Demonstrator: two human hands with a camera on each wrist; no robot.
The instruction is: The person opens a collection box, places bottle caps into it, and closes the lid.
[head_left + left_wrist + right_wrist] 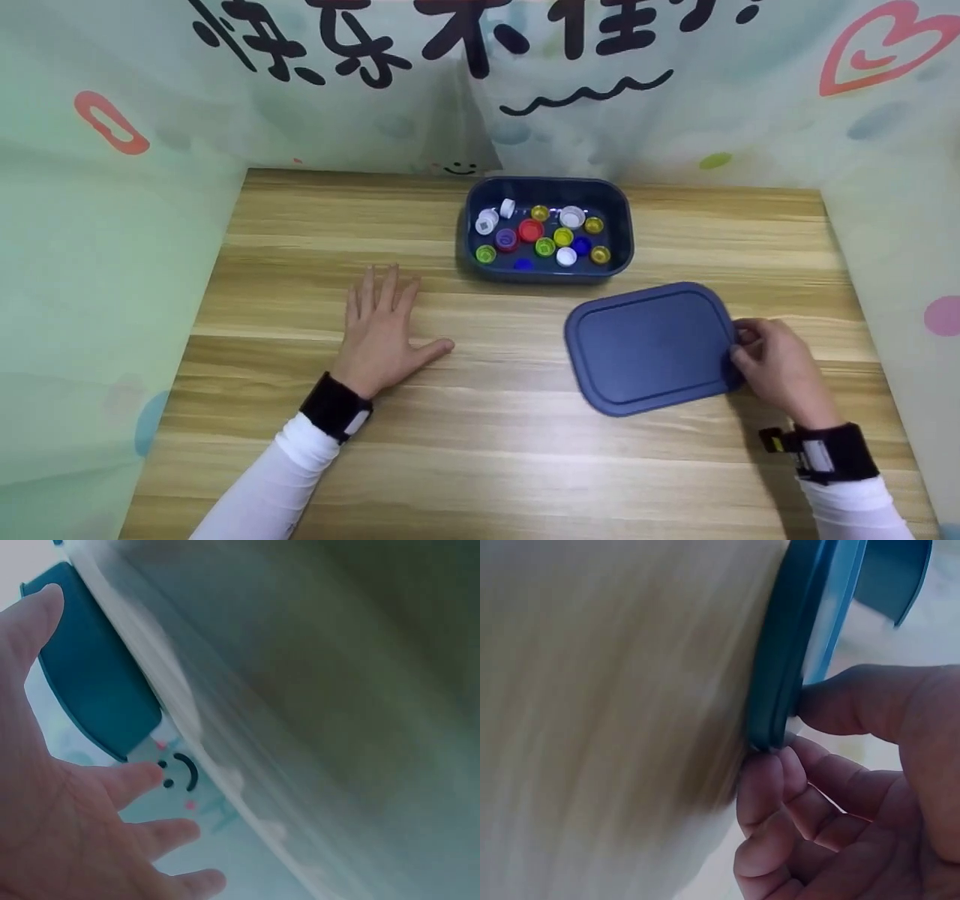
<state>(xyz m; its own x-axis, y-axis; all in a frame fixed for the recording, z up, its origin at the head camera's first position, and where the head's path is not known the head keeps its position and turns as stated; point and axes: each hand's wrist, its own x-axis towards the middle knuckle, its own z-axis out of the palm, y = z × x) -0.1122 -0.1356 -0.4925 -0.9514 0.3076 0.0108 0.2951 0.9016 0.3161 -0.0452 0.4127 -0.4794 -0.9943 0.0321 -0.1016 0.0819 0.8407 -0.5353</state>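
Observation:
At the right, a dark blue rectangular lid [652,349] lies tilted askew on the wooden table. My right hand [784,367] pinches its right edge; in the right wrist view the thumb is on the lid [780,652] and curled fingers are at its edge. My left hand [381,341] is spread over the table at the left, fingers straight, holding nothing. Behind the lid stands an uncovered dark blue box [544,278], also in the left wrist view beyond the thumb. Inside are several bottle caps, among them a red cap [531,230], a purple cap [507,239] and white ones.
The wooden table [450,465] runs under both hands. A printed cloth [360,135] with black characters rises right behind the box, and similar cloth walls [90,300] stand along the left and right sides.

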